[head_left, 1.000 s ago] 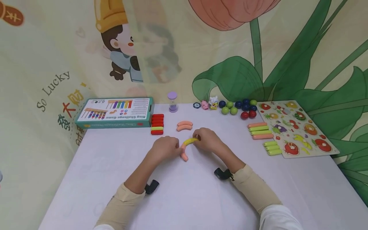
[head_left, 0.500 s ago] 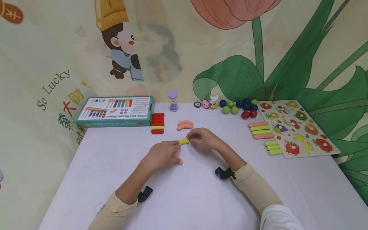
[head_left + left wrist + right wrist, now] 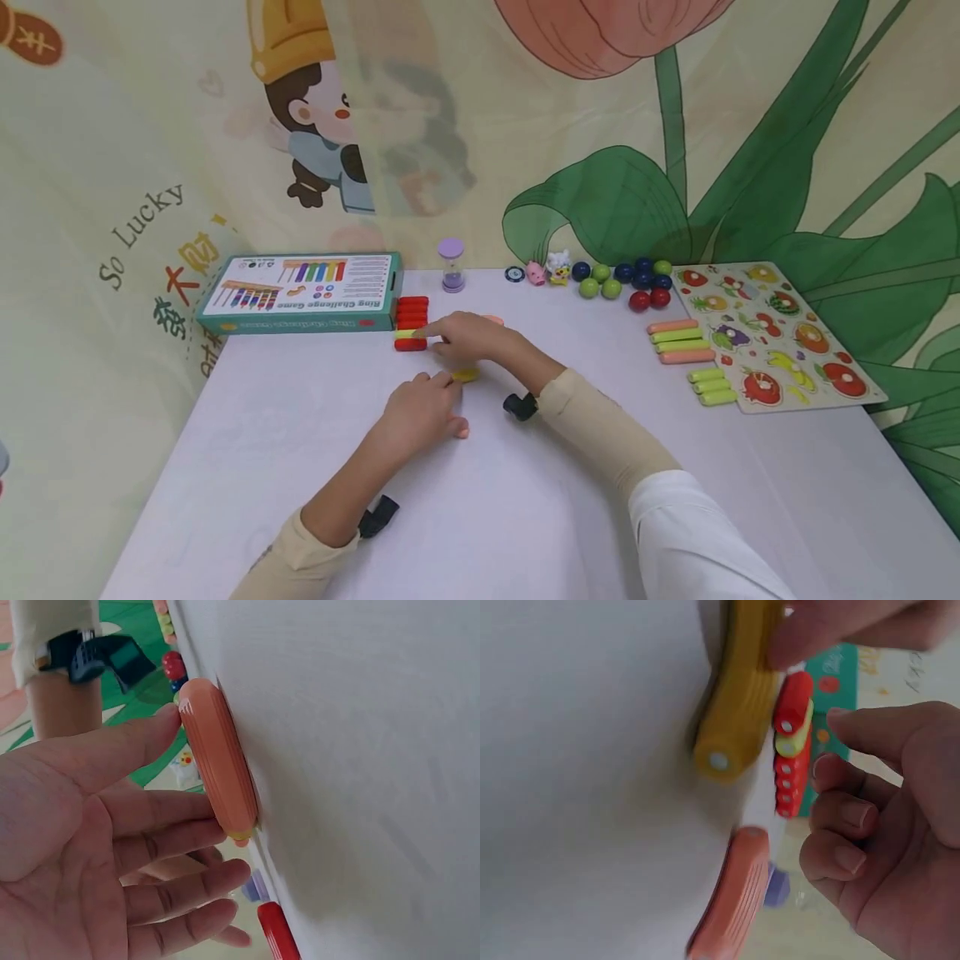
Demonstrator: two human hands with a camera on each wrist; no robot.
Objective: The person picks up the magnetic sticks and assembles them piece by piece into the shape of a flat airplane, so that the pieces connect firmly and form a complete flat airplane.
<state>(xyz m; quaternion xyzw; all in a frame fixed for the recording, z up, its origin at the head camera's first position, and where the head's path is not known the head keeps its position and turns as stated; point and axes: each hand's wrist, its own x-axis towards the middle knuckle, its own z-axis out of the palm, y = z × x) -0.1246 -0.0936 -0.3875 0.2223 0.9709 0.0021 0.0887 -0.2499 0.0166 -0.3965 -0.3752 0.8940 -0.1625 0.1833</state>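
My left hand (image 3: 422,408) rests low over the table. In the left wrist view its thumb touches one end of a salmon curved stick (image 3: 217,757) and its forefinger the other end, with the fingers fairly straight. A yellow curved stick (image 3: 742,705) lies beyond, a left fingertip pressing on it. My right hand (image 3: 468,337) reaches across the left one, its forefinger extended at the lime stick (image 3: 405,334) in a row of red sticks (image 3: 412,315). Its other fingers are loosely bent and hold nothing. Another salmon curved stick (image 3: 735,892) is mostly hidden behind it in the head view.
A ring game box (image 3: 300,292) stands left of the red sticks. A purple sand timer (image 3: 452,267), small figures (image 3: 558,267) and coloured balls (image 3: 600,287) line the back. Lime and salmon sticks (image 3: 682,340) lie beside a fruit board (image 3: 757,333) at right.
My right hand has left the yellow curved stick and moved left to the red and lime row. My left hand shifted from the joint between the sticks, slightly left, and now stays by them.
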